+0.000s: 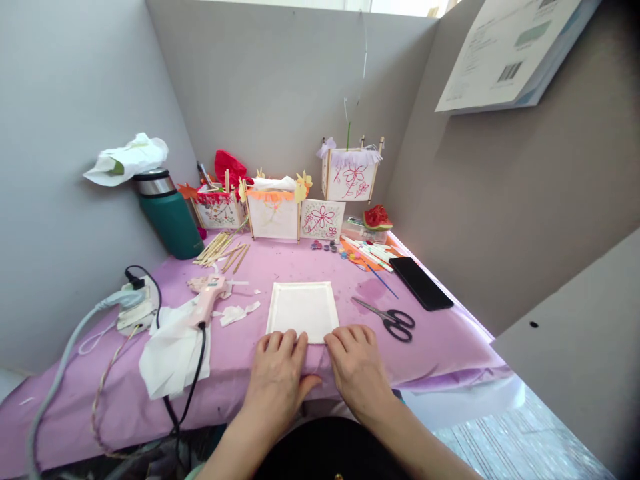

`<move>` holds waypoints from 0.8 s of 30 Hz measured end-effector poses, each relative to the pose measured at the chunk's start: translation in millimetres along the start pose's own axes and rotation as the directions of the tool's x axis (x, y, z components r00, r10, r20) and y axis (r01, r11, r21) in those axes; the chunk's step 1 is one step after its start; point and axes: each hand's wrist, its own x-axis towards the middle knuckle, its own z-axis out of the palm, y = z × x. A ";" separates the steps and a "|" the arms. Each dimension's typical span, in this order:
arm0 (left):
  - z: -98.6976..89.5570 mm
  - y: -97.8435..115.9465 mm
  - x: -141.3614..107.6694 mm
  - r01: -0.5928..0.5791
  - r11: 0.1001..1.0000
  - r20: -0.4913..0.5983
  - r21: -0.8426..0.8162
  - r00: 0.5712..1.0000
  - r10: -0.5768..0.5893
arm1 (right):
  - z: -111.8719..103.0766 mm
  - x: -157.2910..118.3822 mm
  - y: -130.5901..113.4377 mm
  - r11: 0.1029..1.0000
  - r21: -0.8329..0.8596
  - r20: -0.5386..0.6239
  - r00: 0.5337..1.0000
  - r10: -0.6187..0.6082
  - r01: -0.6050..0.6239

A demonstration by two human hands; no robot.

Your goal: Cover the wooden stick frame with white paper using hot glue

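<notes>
A white square panel (303,310) with a raised rim lies flat on the purple cloth in front of me. My left hand (277,367) is closed over its near left corner, fingertips pressing the near rim and the thumb out to the side. At the near right corner, my right hand (356,363) curls its fingers over the rim; its thumb is hidden. Black-handled scissors (393,320) lie right of the panel. Left of it, a pink glue gun (207,300) rests partly on white tissue (170,353).
Decorated boxes (274,217) and a flower-drawn panel (323,220) stand at the back, near wooden sticks (217,248). A green bottle (170,217) and a power strip (137,307) with cords are left. A phone (421,283) and a blue stick (383,281) lie right.
</notes>
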 end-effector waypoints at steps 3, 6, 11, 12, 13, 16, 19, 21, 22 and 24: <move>-2.2 -1.4 0.7 -0.006 1.000 0.019 0.001 1.000 0.006 | -0.3 3.8 -1.3 0.997 -0.072 0.029 1.000 -0.012 0.014; -2.7 -11.1 -1.5 -0.043 0.997 -0.001 -0.065 0.999 0.043 | -5.2 8.0 -2.3 0.994 -0.106 0.056 0.998 -0.023 0.029; -1.0 -30.3 -3.8 -0.150 0.950 -0.224 -0.274 0.970 0.088 | -12.0 12.3 -5.5 0.999 -0.022 0.002 1.000 -0.023 0.023; -0.2 -31.6 -3.1 -0.149 0.948 -0.246 -0.280 0.966 0.079 | -10.5 12.9 -6.8 0.999 -0.002 -0.003 0.999 -0.034 0.034; 0.8 -31.9 -1.8 -0.144 0.950 -0.246 -0.276 0.966 0.075 | -8.1 13.5 -8.1 0.999 0.015 0.000 0.999 -0.049 0.049; 4.4 -28.7 3.2 -0.123 0.960 -0.189 -0.252 0.979 0.075 | 1.4 14.2 -12.6 0.995 0.044 0.034 0.996 -0.088 0.086; 7.3 -23.8 5.4 -0.088 0.968 -0.157 -0.235 0.986 0.051 | 6.2 12.4 -17.2 0.996 0.038 0.042 0.996 -0.084 0.083; 7.7 -21.9 3.1 -0.068 0.975 -0.148 -0.214 0.988 0.036 | 3.9 10.3 -18.0 0.995 0.051 0.012 0.996 -0.088 0.087; 7.1 -21.9 1.3 -0.065 0.977 -0.148 -0.206 0.988 0.034 | 1.0 9.3 -16.4 0.991 0.082 -0.009 0.995 -0.101 0.101; 3.8 -25.3 -1.5 -0.088 0.967 -0.153 -0.238 0.987 0.052 | -7.5 7.5 -6.8 0.972 0.188 -0.043 0.990 -0.137 0.143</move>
